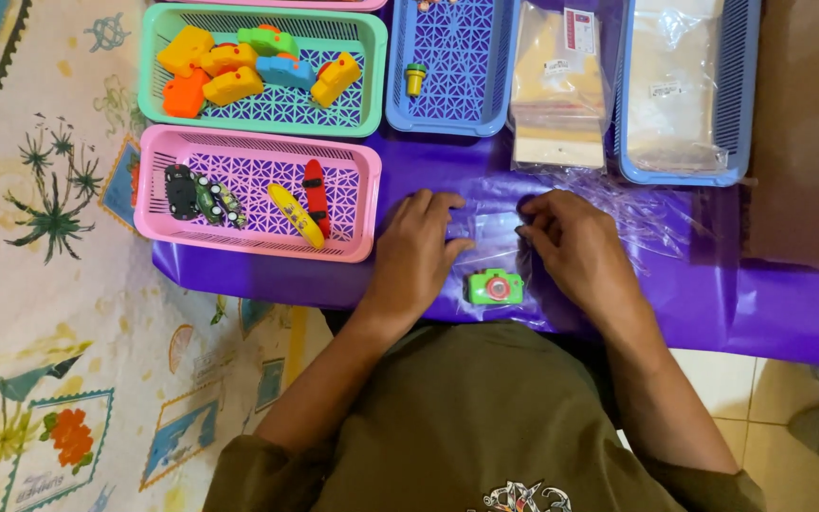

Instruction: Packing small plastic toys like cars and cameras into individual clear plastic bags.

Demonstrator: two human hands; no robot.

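Note:
A small clear plastic bag [487, 232] lies flat on the purple table cover [770, 303]. My left hand [416, 248] presses on its left edge with fingers spread. My right hand [571, 242] pinches the bag's right edge with curled fingers. A small green toy camera [496, 286] with a pink lens sits on the cover just below the bag, between both hands, touched by neither.
A pink basket [239, 152] at left holds toy cars and a yellow toy. Behind it a green basket [372, 85] holds colourful toy cameras. A blue basket [500, 104] holds a small yellow-green piece. Stacked clear bags [557, 85] and another blue basket [737, 114] are at right.

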